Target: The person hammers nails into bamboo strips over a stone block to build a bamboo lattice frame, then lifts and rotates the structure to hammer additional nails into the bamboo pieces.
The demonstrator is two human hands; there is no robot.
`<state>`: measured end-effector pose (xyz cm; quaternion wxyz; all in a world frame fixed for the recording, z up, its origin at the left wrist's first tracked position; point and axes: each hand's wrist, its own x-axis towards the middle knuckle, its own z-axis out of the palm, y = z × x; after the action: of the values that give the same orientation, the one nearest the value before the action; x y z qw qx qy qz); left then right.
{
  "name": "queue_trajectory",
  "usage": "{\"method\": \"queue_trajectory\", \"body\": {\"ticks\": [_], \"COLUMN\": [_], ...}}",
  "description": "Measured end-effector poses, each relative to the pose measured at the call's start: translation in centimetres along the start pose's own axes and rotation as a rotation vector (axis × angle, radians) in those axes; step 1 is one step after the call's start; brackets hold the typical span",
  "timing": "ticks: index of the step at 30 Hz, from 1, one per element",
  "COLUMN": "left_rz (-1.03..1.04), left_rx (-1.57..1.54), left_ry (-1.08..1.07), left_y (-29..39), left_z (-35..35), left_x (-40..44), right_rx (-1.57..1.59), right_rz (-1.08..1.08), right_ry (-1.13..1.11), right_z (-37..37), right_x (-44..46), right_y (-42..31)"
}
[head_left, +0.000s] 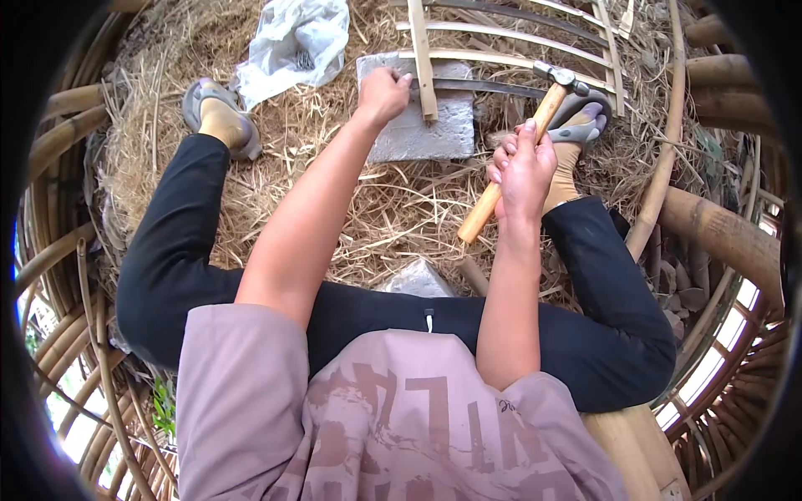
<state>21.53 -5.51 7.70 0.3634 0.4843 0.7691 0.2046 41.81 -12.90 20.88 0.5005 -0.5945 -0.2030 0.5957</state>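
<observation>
Both hands reach out over the straw [451,200] from a person in a light purple shirt [401,417] and dark trousers [368,309]. Their right hand [524,174] is wrapped around the wooden handle of a hammer [547,110]. The hammer leans up and to the right, with its metal head at the top. Their left hand [386,95] is a bit farther out, with its fingers curled closed. It is too small to tell if it pinches anything.

Close to the lap, a pale lump [418,280] sits in the straw. Past it, each foot wears a grey sandal, one on the left [242,149] and one on the right [581,134].

Between the feet lies a flat grey block [422,146]. A pale stick [423,58] lies partly over it, just beside the left hand. Long thin strips [501,58] go from this stick to another stick [614,63] on the right. Far up on the left, a see-through bag [292,33] lies crumpled on the straw, with small dark bits inside.
</observation>
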Motion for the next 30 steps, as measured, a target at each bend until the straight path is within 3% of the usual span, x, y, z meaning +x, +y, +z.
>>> {"method": "queue_trajectory", "body": {"ticks": [7, 10, 11, 13, 20, 24, 30], "left_rz": [-0.116, -0.15, -0.126, -0.072, -0.16, -0.005, 0.09], "left_rx": [-0.107, -0.387, -0.335, -0.24, -0.556, -0.459, -0.342], "left_ry": [0.027, 0.002, -0.008, -0.026, -0.057, -0.109, 0.122], "left_y": [-0.9, -1.4, -1.7, -0.9, 2.2, 3.5, 8.7], "left_z": [0.8, 1.2, 0.9, -0.2, -1.7, -2.9, -4.6], "left_x": [0.6, 0.9, 1.0, 0.9, -1.4, -1.8, -4.9], "right_rx": [0.145, 0.15, 0.145, 0.132, 0.112, 0.138, -0.033], "right_rz": [-0.028, -0.018, -0.014, -0.015, 0.0, -0.028, -0.163], "right_ry": [0.038, 0.041, 0.037, 0.025, 0.002, 0.017, 0.058], "right_z": [-1.5, -1.6, -1.6, -1.4, -1.2, -1.0, -1.0], "right_x": [1.2, 1.2, 1.3, 1.4, 1.4, 1.3, 1.5], "right_y": [-1.4, -1.2, -0.9, -0.6, -0.8, -1.0, -0.9]}}
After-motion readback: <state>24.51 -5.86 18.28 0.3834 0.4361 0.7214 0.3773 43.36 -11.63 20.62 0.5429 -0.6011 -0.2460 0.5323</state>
